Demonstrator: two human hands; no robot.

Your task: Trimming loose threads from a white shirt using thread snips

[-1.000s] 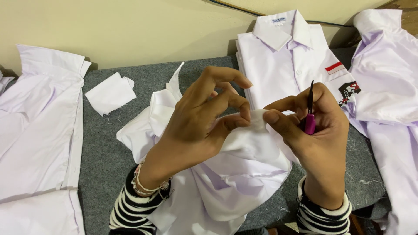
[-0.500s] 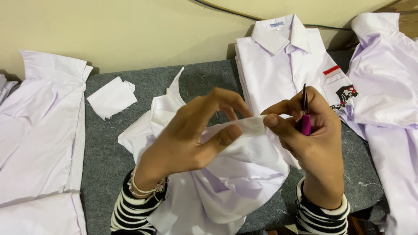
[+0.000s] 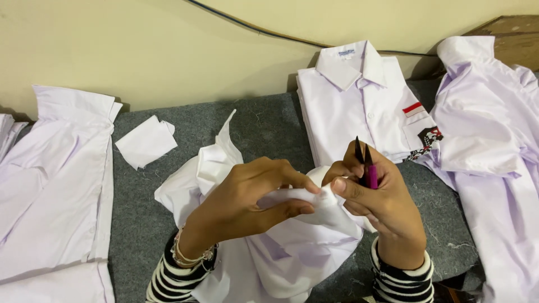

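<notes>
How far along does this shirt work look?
Looks done: one folded white shirt lies flat by the wall. In hand: the left hand and right hand pinch a crumpled shirt, with small snips ready. Seemingly left: loose shirts on both sides.

A small garment workshop, at the finishing stage: a worktable padded with grey felt [image 3: 264, 129] and flecked with loose threads stands against a plain cream wall [image 3: 140, 45]. White uniform shirts lie spread across it, 1 folded with collar up and a red-and-white chest patch [image 3: 365, 106], others on the left [image 3: 50, 185] and right [image 3: 494, 146]. A cut scrap of white cloth [image 3: 146, 141] rests on the felt, and a pair of pink-handled thread snips [image 3: 368, 165] is in use.
</notes>
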